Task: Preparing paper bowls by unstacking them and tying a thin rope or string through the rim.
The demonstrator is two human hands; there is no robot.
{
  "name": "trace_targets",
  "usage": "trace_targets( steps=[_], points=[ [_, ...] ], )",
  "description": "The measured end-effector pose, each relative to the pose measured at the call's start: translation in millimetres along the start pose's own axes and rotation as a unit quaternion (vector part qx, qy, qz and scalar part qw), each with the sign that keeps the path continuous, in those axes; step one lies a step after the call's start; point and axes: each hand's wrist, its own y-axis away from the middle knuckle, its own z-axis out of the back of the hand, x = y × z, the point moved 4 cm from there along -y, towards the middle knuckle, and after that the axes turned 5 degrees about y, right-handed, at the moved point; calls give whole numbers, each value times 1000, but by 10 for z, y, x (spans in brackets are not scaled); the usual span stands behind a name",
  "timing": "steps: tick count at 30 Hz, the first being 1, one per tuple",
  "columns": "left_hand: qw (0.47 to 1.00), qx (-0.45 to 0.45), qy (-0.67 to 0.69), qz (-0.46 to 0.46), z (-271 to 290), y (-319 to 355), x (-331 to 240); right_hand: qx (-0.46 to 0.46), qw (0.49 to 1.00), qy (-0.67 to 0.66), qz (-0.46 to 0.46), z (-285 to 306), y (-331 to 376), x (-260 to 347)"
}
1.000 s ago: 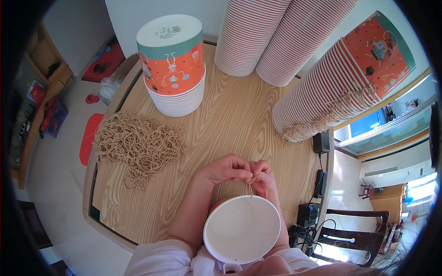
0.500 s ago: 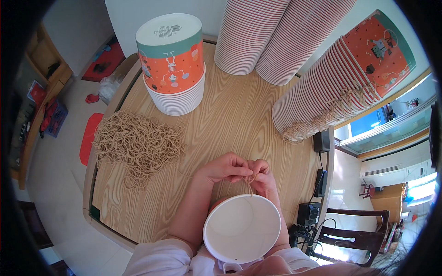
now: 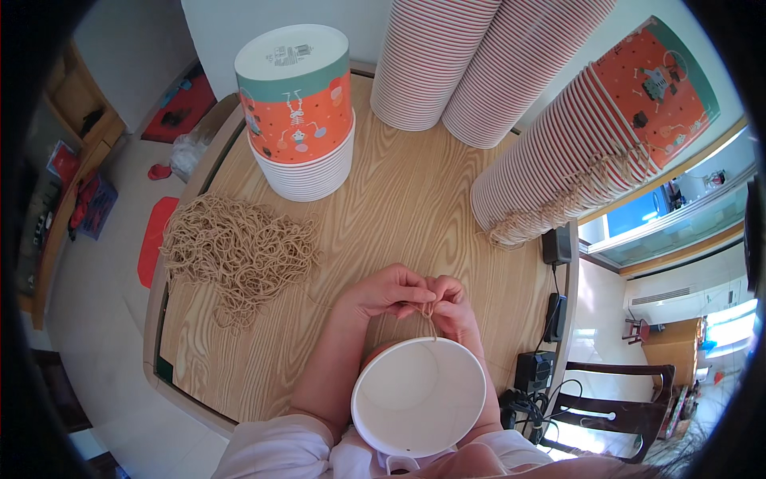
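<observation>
Both hands were bunched up together just past the far rim of a white paper bucket [image 3: 419,397] that sat open side up right in front of the person. The left hand [image 3: 388,290] was curled nearly shut, fingertips pinched on a thin tan string [image 3: 432,318]. The right hand [image 3: 452,306] was closed the same way, pinching the same string, and the two hands were touching each other. The string ran from the fingers down to the bucket's rim, so it looked attached there, though the knot itself was too small to make out.

Off to the left on the wooden table [image 3: 399,207] lay a loose pile of tan strings [image 3: 237,252], well apart from the hands. Farther back stood an upside-down stack of orange printed buckets [image 3: 298,112], and long stacks lay leaning at the back right.
</observation>
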Motion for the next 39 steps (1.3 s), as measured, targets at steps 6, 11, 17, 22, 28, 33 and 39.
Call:
trace_targets(
  steps=[6, 11, 17, 22, 28, 33, 39],
  points=[
    [1000, -9, -20, 14, 0, -1, -3, 0, 1000, -6, 21, -16, -8, 23],
    [999, -17, -24, 25, 63, -10, 56, -12, 999, -26, 26, -24, -4, 25],
    [999, -28, -22, 28, 45, -8, 33, -26, 999, -22, 21, -1, -1, 24],
    [999, -3, -9, 31, 74, -20, 77, -10, 1000, -20, 20, -17, 23, 33],
    [999, 22, -37, 20, -39, 29, 5, 17, 999, -50, -3, -11, 52, 35],
    [998, 60, -29, 2, 5, 34, 42, 33, 998, -48, -7, -59, 40, 52],
    [996, 72, -50, -22, -19, 14, 57, 20, 999, -44, 14, 24, 50, 43]
  ],
)
